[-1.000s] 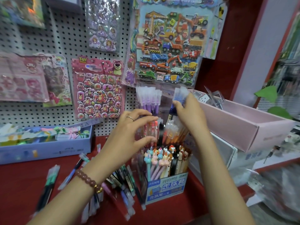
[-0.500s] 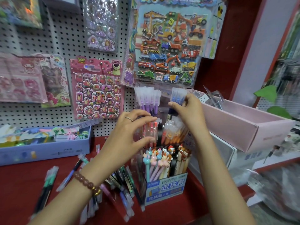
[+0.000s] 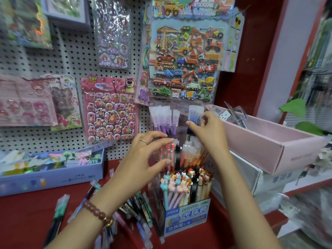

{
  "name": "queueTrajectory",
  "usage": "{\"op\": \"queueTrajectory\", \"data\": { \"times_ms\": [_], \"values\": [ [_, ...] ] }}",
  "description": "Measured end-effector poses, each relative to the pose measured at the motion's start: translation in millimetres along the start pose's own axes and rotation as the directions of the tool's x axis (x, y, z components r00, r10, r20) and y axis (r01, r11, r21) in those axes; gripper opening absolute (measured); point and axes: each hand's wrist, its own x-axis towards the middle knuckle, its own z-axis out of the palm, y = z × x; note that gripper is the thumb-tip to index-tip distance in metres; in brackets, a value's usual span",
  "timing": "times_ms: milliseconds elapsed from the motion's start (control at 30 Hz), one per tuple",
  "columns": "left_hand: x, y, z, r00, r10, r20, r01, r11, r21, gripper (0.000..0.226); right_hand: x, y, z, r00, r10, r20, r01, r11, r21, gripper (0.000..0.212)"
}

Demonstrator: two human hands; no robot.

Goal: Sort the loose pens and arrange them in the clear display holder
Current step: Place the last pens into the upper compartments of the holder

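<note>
The clear tiered display holder (image 3: 162, 215) stands on the red shelf, with purple pens (image 3: 162, 119) and blue pens (image 3: 195, 114) at the back, red and orange pens in the middle, and animal-topped pens (image 3: 181, 186) in front. My right hand (image 3: 208, 133) pinches the blue pens in the back right slot. My left hand (image 3: 143, 159) hovers curved beside the red pens (image 3: 168, 151), fingers relaxed, holding nothing. Loose pens (image 3: 136, 209) lie in a heap on the shelf left of the holder, partly hidden by my left forearm.
A pink open box (image 3: 269, 146) sits close on the right. A blue tray (image 3: 53, 175) of small items lies at the left. Two green-and-black pens (image 3: 59, 212) lie apart near the front left. Sticker sheets (image 3: 109, 108) hang on the pegboard behind.
The view has shifted slightly. My right hand stays on the blue pens, its fingers a little lower on them. My left hand stays beside the red pens.
</note>
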Motion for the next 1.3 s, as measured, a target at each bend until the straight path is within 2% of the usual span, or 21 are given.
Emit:
{"op": "queueTrajectory", "data": {
  "times_ms": [67, 200, 333, 400, 500, 567, 667, 800, 867, 967, 1033, 1133, 1300],
  "values": [
    [1, 1, -3, 1.000, 0.002, 0.025, -0.002, 1.000, -0.014, 0.046, -1, -1, 0, 1.000, 0.010, -0.021, -0.010, 1.000, 0.022, 0.026],
    [0, 3, -13, 0.993, 0.007, 0.118, -0.003, 0.999, -0.035, 0.047, -9, -11, -5, 0.996, -0.008, -0.088, 0.009, 1.000, 0.011, 0.040],
    [-9, 4, -28, 0.996, 0.025, 0.082, -0.016, 0.994, -0.104, 0.043, -31, -30, -2, 0.948, -0.109, -0.298, 0.122, 0.992, 0.026, 0.046],
    [-17, 4, -36, 0.998, 0.041, 0.051, -0.034, 0.991, -0.128, 0.032, -46, -45, 2, 0.908, -0.161, -0.386, 0.232, 0.962, 0.145, 0.033],
    [-32, 2, -50, 0.995, 0.055, 0.079, -0.045, 0.992, -0.122, 0.028, -71, -73, 5, 0.897, -0.236, -0.373, 0.390, 0.821, 0.416, 0.015],
    [-47, -5, -61, 0.991, 0.038, 0.129, -0.025, 0.995, -0.100, 0.027, -91, -86, 9, 0.899, -0.328, -0.292, 0.436, 0.746, 0.504, 0.010],
    [-76, -25, -75, 0.978, -0.048, 0.203, 0.063, 0.996, -0.065, 0.025, -125, -87, 27, 0.897, -0.437, -0.067, 0.381, 0.686, 0.620, 0.014],
    [-116, -56, -86, 0.945, -0.210, 0.253, 0.220, 0.975, -0.013, 0.023, -161, -75, 56, 0.823, -0.474, 0.311, 0.188, 0.746, 0.639, 0.021],
    [-135, -74, -88, 0.919, -0.273, 0.285, 0.274, 0.961, 0.035, 0.013, -171, -68, 67, 0.757, -0.463, 0.461, 0.120, 0.792, 0.598, 0.024],
    [-164, -98, -90, 0.900, -0.328, 0.287, 0.322, 0.944, 0.069, 0.015, -180, -58, 81, 0.667, -0.384, 0.638, 0.008, 0.860, 0.510, 0.025],
    [-176, -106, -88, 0.889, -0.327, 0.322, 0.307, 0.945, 0.110, 0.019, -185, -53, 89, 0.619, -0.326, 0.715, -0.028, 0.900, 0.435, 0.026],
    [-181, -103, -79, 0.883, -0.277, 0.379, 0.251, 0.961, 0.117, 0.030, -188, -48, 96, 0.584, -0.233, 0.777, -0.061, 0.942, 0.329, 0.025],
    [-184, -100, -58, 0.871, -0.148, 0.468, 0.047, 0.974, 0.220, 0.042, -189, -40, 99, 0.553, -0.158, 0.818, -0.062, 0.971, 0.230, 0.023]
  ]
}}
